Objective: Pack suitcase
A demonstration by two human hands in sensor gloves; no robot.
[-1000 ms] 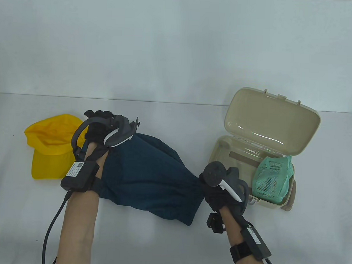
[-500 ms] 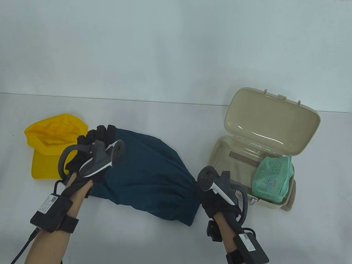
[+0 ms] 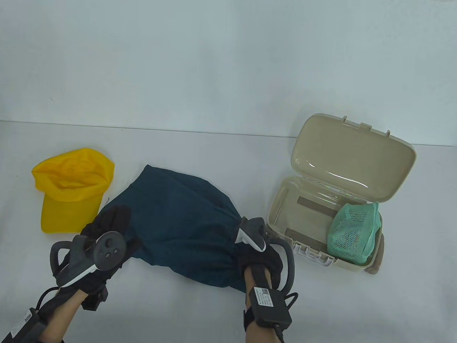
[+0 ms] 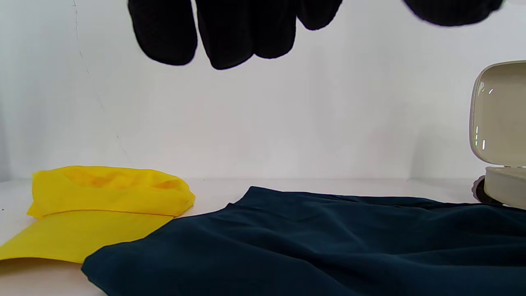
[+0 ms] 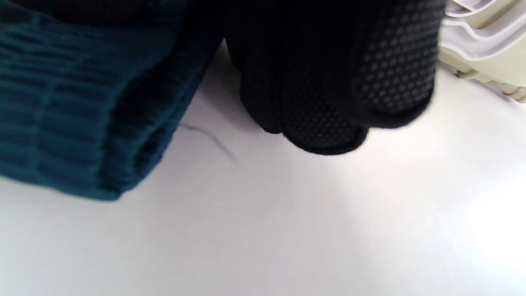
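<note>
A dark blue garment [image 3: 184,222] lies crumpled on the white table, between a yellow cap [image 3: 70,187] and an open beige suitcase [image 3: 283,215]. A green mesh pouch [image 3: 356,230] sits in the suitcase's right end. My left hand [image 3: 115,215] hovers over the garment's near-left corner. In the left wrist view its fingers [image 4: 230,33] hang spread and hold nothing above the garment [image 4: 308,246]. My right hand [image 3: 259,256] grips the gathered right end. In the right wrist view its curled fingers [image 5: 324,102] lie beside the ribbed band [image 5: 74,115].
The suitcase lid [image 3: 350,158] stands open, tilted back to the far right. Its white front latch [image 3: 312,254] faces me, close to my right hand. The cap [image 4: 107,205] touches the garment's left edge. A grey wall stands behind the table.
My left hand has pulled back from the garment's far-left corner toward me, to its near-left corner. My right hand has turned palm down and shifted slightly left onto the gathered end.
</note>
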